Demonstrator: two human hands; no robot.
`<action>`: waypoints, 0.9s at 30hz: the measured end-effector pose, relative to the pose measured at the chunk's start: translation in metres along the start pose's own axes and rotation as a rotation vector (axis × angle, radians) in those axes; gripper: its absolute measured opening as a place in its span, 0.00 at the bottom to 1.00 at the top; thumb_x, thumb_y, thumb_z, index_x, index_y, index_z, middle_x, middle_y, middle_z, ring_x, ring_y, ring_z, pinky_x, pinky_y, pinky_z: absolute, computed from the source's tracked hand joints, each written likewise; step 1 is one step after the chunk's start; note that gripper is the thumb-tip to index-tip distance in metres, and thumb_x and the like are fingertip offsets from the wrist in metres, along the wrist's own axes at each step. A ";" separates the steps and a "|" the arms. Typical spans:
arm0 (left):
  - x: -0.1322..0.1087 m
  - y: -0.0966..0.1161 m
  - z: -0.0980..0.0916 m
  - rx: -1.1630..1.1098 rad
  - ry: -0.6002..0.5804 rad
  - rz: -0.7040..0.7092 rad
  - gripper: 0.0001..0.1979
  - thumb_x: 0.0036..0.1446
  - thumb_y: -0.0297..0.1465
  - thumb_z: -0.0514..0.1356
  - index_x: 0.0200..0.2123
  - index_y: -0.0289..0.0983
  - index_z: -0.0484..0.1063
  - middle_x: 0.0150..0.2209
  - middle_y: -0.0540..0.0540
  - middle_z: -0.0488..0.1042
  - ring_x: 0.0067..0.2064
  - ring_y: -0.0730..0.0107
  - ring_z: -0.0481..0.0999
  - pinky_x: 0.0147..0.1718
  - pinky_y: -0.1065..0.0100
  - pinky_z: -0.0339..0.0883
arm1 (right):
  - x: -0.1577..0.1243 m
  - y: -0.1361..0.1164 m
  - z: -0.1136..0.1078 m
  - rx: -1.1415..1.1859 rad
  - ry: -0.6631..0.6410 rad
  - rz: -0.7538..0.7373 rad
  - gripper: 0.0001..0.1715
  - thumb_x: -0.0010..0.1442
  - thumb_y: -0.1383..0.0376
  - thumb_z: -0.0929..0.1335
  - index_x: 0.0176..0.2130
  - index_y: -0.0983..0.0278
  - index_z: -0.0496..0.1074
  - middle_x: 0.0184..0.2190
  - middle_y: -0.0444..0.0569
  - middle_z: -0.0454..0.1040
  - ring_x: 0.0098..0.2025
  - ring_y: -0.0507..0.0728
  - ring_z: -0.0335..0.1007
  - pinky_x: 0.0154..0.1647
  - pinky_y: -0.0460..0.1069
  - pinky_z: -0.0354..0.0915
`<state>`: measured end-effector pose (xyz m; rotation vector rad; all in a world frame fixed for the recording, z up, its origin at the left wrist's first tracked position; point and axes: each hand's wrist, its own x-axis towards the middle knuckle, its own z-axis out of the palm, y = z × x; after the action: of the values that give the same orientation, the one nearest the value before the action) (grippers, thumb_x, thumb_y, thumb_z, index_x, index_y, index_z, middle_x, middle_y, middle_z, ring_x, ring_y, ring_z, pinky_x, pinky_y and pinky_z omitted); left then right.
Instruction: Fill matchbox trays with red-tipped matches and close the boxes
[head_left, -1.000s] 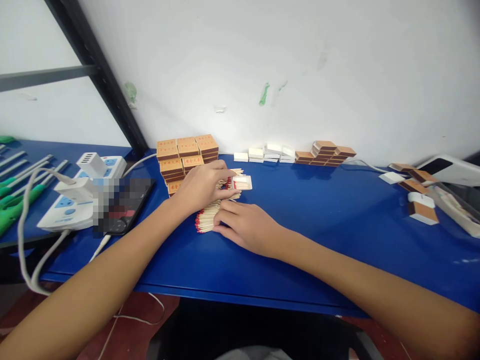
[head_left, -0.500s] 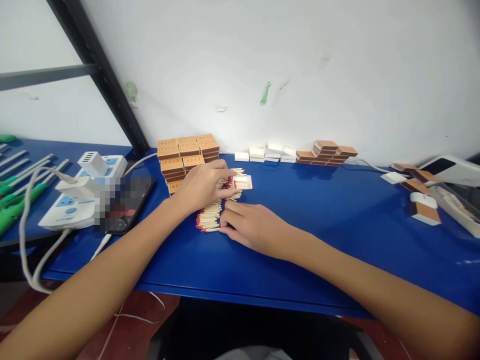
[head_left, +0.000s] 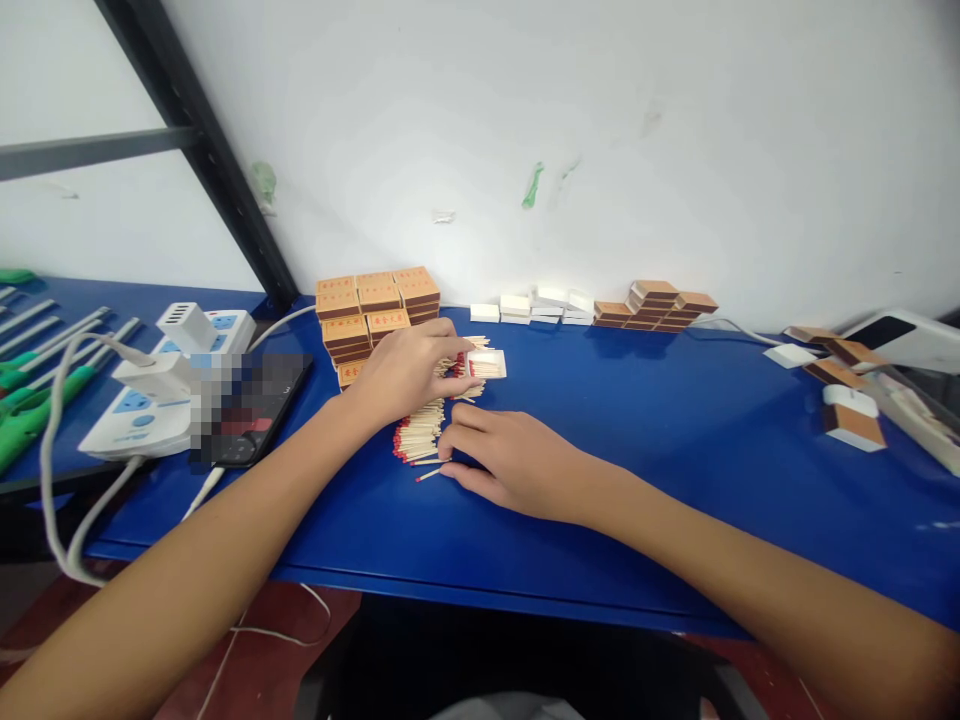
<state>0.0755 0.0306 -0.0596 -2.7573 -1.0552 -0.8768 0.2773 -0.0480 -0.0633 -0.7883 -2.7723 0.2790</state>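
My left hand point(head_left: 409, 370) is closed on the left end of a small white matchbox tray point(head_left: 496, 358), thumb on the near side and fingers on the far side. Red-tipped matches lie inside the tray. Below it, a heap of loose matches point(head_left: 420, 430) spreads over the blue table, heads to the left. At the heap's near end my right hand point(head_left: 502, 455) has its thumb and fingertips at a single match point(head_left: 429, 475), which sticks out to the left, slightly apart from the heap. The fingertips partly hide the match's end.
Stacked orange matchboxes point(head_left: 375, 305) stand behind my left hand. White trays point(head_left: 551, 300) and brown matchbox sleeves point(head_left: 652, 305) line the wall. A phone point(head_left: 259, 420) and a power strip point(head_left: 135, 420) lie left. More sleeves point(head_left: 855, 425) lie at the far right.
My right fingertips have parted slightly and drawn one match toward the table's near edge, away from the heap. My left hand and the tray have stayed in place.
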 end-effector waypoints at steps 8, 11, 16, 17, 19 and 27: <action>-0.001 0.000 -0.001 0.006 0.012 0.008 0.19 0.61 0.43 0.69 0.48 0.37 0.81 0.38 0.46 0.76 0.34 0.68 0.74 0.31 0.68 0.62 | 0.003 -0.001 0.002 -0.017 -0.020 0.022 0.10 0.74 0.63 0.65 0.43 0.65 0.74 0.42 0.49 0.73 0.36 0.53 0.69 0.35 0.49 0.60; -0.001 -0.001 0.000 0.007 0.016 0.011 0.19 0.62 0.43 0.68 0.49 0.38 0.81 0.38 0.46 0.77 0.34 0.69 0.74 0.32 0.67 0.63 | 0.002 0.001 0.000 -0.076 -0.029 0.027 0.11 0.74 0.63 0.64 0.43 0.65 0.74 0.41 0.50 0.73 0.34 0.53 0.68 0.34 0.49 0.60; -0.001 0.000 0.000 0.009 -0.005 -0.001 0.19 0.62 0.43 0.68 0.50 0.38 0.81 0.39 0.45 0.77 0.35 0.68 0.75 0.32 0.67 0.65 | 0.001 0.005 -0.006 -0.145 -0.070 0.061 0.10 0.74 0.64 0.64 0.43 0.66 0.73 0.44 0.52 0.73 0.34 0.53 0.69 0.34 0.49 0.60; 0.000 0.000 0.000 0.009 -0.008 -0.003 0.19 0.62 0.43 0.68 0.50 0.38 0.80 0.39 0.45 0.77 0.35 0.68 0.75 0.33 0.67 0.65 | 0.001 0.007 -0.008 -0.152 -0.079 0.076 0.10 0.74 0.65 0.64 0.42 0.66 0.73 0.45 0.52 0.73 0.34 0.53 0.69 0.33 0.49 0.60; 0.000 0.000 0.000 0.010 -0.012 -0.004 0.19 0.62 0.42 0.68 0.51 0.38 0.80 0.39 0.45 0.77 0.36 0.68 0.76 0.33 0.67 0.65 | -0.001 0.011 -0.012 -0.160 -0.088 0.106 0.09 0.73 0.65 0.65 0.42 0.66 0.73 0.46 0.53 0.73 0.33 0.53 0.69 0.33 0.49 0.60; -0.001 0.000 0.000 0.022 -0.013 -0.002 0.18 0.63 0.41 0.68 0.51 0.38 0.80 0.39 0.46 0.77 0.35 0.68 0.76 0.33 0.66 0.65 | -0.006 0.014 -0.021 0.038 -0.049 0.135 0.07 0.73 0.64 0.66 0.41 0.64 0.72 0.43 0.49 0.74 0.31 0.50 0.66 0.33 0.48 0.58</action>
<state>0.0748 0.0302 -0.0604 -2.7482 -1.0638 -0.8438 0.2954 -0.0368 -0.0475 -0.9728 -2.7541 0.3797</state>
